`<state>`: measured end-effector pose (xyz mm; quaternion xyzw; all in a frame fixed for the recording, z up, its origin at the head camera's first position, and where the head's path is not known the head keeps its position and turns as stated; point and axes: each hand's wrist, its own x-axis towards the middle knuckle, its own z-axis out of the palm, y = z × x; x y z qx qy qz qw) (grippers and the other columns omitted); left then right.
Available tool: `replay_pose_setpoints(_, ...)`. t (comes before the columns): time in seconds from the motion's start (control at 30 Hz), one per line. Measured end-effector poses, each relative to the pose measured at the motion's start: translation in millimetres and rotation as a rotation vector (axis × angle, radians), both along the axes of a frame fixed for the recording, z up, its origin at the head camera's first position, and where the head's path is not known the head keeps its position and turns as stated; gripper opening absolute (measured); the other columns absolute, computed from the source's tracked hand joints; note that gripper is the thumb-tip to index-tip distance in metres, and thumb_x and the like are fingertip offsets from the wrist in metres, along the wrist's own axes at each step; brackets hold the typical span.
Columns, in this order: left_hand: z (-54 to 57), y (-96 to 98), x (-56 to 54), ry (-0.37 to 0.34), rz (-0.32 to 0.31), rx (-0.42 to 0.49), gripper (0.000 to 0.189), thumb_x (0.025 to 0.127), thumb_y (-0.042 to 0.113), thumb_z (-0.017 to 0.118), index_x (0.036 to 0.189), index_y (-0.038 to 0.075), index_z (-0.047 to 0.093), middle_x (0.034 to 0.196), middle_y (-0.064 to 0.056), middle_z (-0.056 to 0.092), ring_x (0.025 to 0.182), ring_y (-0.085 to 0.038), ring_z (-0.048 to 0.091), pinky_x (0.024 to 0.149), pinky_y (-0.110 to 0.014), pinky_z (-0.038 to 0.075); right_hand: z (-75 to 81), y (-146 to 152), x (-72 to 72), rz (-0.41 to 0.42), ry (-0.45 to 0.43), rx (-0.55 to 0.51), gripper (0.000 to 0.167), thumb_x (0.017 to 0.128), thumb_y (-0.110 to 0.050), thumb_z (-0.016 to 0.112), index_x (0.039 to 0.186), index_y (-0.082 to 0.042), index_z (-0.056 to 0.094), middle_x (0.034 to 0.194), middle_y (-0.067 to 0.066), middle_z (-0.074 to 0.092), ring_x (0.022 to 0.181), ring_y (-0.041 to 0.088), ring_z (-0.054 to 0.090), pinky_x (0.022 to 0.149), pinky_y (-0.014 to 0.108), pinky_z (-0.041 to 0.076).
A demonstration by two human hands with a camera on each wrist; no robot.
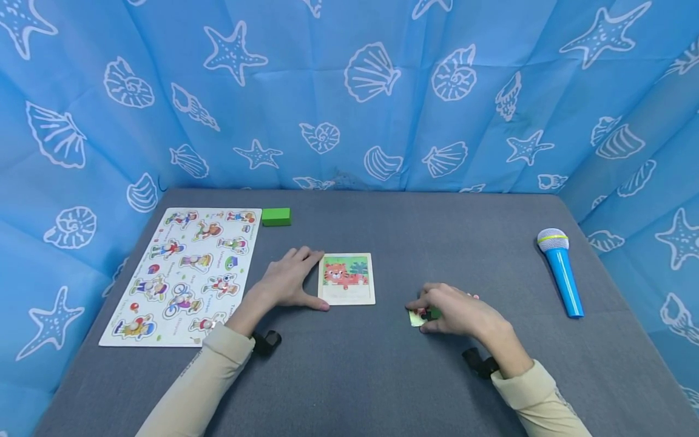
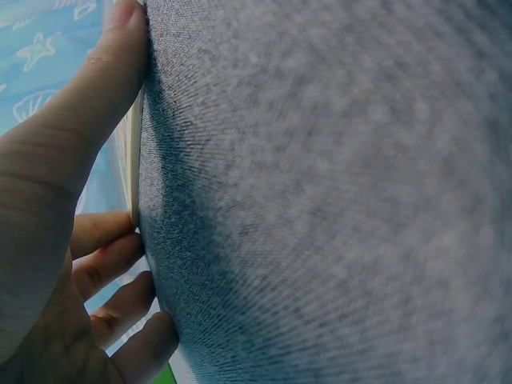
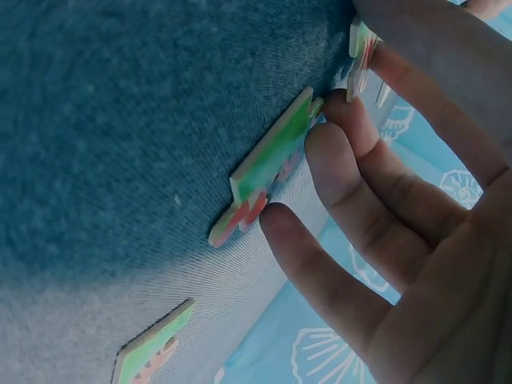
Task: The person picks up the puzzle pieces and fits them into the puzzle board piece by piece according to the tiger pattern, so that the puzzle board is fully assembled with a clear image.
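Note:
A square picture puzzle board (image 1: 346,297) lies flat, showing a tiger and some greenery in its upper part. My left hand (image 1: 286,280) holds its left side, the thumb at the lower edge and the index finger by the upper left corner. To the right, my right hand (image 1: 455,311) pinches a small puzzle piece (image 3: 358,52) between thumb and index finger, low over the table. Under its other fingers lies a green-and-red puzzle piece (image 3: 268,164). Another puzzle piece (image 3: 152,344) shows farther off in the right wrist view; the hand mostly covers these pieces in the head view.
On the left lies a large white knob puzzle (image 1: 180,273) with sports figures. A green block (image 1: 276,216) sits by its upper right corner. A blue toy microphone (image 1: 562,273) lies at the right. Behind the grey table (image 1: 349,376) hangs a blue shell-patterned curtain (image 1: 349,121).

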<state>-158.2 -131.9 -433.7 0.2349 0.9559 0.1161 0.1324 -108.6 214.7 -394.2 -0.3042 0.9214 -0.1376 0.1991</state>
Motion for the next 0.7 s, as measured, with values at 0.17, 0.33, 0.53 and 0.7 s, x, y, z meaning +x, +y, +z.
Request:
replay_pose_setpoints(0.17, 0.0, -0.2, 0.4, 0.001, 0.0, 0.002, 0.115, 0.072, 0.076, 0.077, 0.16, 0.014, 0.036, 0.145, -0.011, 0.05, 0.122, -0.028, 0.051, 0.089, -0.058, 0.052, 0.1, -0.2, -0.8, 0.008, -0.015, 0.01, 0.038, 0.086, -0.018, 0.083, 0.123, -0.014, 0.076, 0.095, -0.003, 0.066, 0.076, 0.006, 0.052, 0.062, 0.02, 0.038)
replay_pose_setpoints(0.33, -0.4, -0.5, 0.1, 0.004, -0.002, 0.001, 0.116, 0.071, 0.077, 0.077, 0.16, 0.014, 0.036, 0.144, -0.011, 0.051, 0.12, -0.028, 0.051, 0.088, -0.057, 0.053, -0.8, 0.3, -2.8, 0.058, -0.024, -0.01, 0.037, 0.089, -0.022, 0.08, 0.123, -0.009, 0.076, 0.098, 0.0, 0.069, 0.079, 0.006, 0.057, 0.065, 0.023, 0.046)
replay_pose_setpoints(0.53, -0.3, -0.4, -0.3, 0.001, 0.001, 0.001, 0.116, 0.071, 0.077, 0.077, 0.16, 0.014, 0.036, 0.144, -0.011, 0.051, 0.121, -0.027, 0.051, 0.088, -0.056, 0.053, -2.4, 0.5, -4.4, 0.106, -0.006, -0.037, 0.037, 0.092, -0.025, 0.077, 0.123, -0.006, 0.075, 0.1, 0.0, 0.07, 0.086, 0.008, 0.062, 0.072, 0.027, 0.053)
replay_pose_setpoints(0.7, 0.0, -0.1, -0.2, 0.001, 0.0, 0.0, 0.117, 0.071, 0.078, 0.076, 0.16, 0.014, 0.036, 0.146, -0.011, 0.05, 0.123, -0.028, 0.051, 0.089, -0.056, 0.053, -0.1, -4.0, -5.2, 0.096, 0.004, -0.033, 0.037, 0.094, -0.027, 0.074, 0.125, -0.006, 0.074, 0.099, -0.002, 0.069, 0.085, 0.006, 0.06, 0.072, 0.026, 0.051)
